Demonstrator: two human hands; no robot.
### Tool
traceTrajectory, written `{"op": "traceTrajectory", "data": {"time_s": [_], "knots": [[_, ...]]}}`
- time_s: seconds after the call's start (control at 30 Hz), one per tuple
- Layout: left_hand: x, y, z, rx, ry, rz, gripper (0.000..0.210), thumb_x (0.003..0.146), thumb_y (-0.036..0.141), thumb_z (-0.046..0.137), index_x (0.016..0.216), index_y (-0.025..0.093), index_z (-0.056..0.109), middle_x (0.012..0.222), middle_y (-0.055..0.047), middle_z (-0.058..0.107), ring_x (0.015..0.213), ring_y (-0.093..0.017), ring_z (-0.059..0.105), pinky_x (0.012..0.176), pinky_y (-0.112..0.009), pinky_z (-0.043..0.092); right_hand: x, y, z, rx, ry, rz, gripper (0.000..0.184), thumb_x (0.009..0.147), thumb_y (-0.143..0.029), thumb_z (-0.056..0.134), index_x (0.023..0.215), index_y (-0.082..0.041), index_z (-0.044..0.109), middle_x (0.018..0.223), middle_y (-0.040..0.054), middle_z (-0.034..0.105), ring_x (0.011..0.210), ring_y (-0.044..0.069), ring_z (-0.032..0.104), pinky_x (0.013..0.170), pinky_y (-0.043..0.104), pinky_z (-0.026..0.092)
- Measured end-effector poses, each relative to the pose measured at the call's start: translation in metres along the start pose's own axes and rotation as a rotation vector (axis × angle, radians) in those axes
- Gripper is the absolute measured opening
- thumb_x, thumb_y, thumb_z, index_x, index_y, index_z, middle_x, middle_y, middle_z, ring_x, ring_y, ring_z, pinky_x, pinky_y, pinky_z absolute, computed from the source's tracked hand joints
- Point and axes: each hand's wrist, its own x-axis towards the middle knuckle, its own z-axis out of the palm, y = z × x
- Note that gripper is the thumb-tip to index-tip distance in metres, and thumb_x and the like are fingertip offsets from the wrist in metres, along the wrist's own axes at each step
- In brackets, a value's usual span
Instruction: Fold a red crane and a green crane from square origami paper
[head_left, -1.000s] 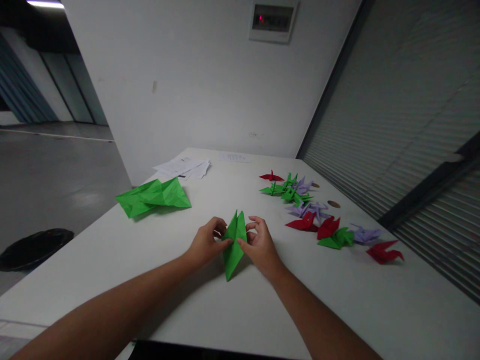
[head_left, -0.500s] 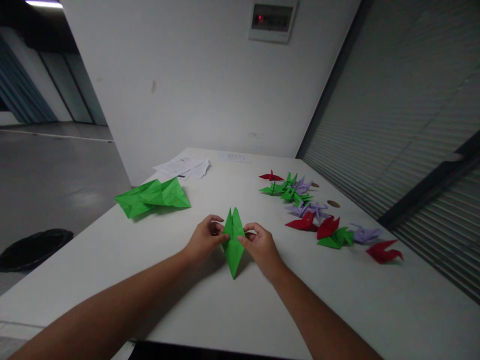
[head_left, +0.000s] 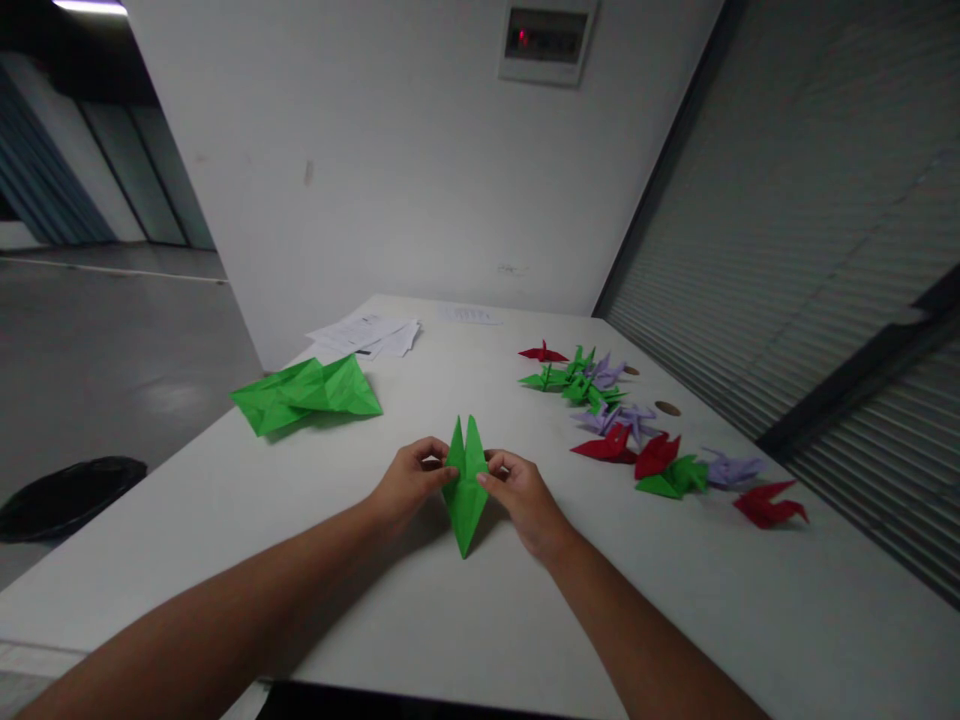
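Note:
Between my two hands is a piece of green folded origami paper (head_left: 466, 500), a long diamond with two narrow points at its far end and one point toward me. My left hand (head_left: 411, 482) pinches its left edge, the thumb lying on top. On the opposite edge, my right hand (head_left: 525, 495) pinches it the same way, with fingers curled behind the paper. The fingertips under the paper are partly hidden. Its near point is close to the white table (head_left: 420, 620); whether it touches cannot be told.
Creased green paper sheets (head_left: 307, 395) lie to the left, with printed papers (head_left: 367, 335) behind them. On the right are several folded paper cranes in green, purple and red, among them a red crane (head_left: 770, 505). A black-lined bin (head_left: 71, 498) stands beyond the left edge.
The near point of the green folded paper has shifted slightly left. My right fingers have closed in a little behind its edge. Both hands keep their hold.

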Motion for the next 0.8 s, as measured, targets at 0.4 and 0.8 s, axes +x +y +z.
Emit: {"op": "traceTrajectory", "data": {"time_s": [0.4,0.8], "knots": [[-0.0019,-0.003,0.0019,-0.088,-0.06,-0.051,0.049,0.063,0.024,0.088,0.093,0.021,0.049,0.083,0.0,0.07,0.071,-0.016,0.066,0.064,-0.026,0.049,-0.0002,0.0013,0.0013,-0.048,-0.036,0.019,0.036,0.072,-0.042,0.085,0.072,-0.021,0.055,0.08,-0.0007,0.066,0.076,0.018,0.06,0.073,0.031,0.047],[0.0006,-0.0025,0.0017,-0.01,0.006,-0.152,0.067,0.055,0.028,0.094,0.104,0.022,0.049,0.07,0.002,0.071,0.058,-0.018,0.068,0.056,-0.025,0.051,0.0007,0.0033,0.0,0.008,-0.042,0.056,0.031,0.072,-0.035,0.084,0.075,-0.021,0.057,0.071,-0.0042,0.057,0.066,0.014,0.054,0.064,0.027,0.045]]}}
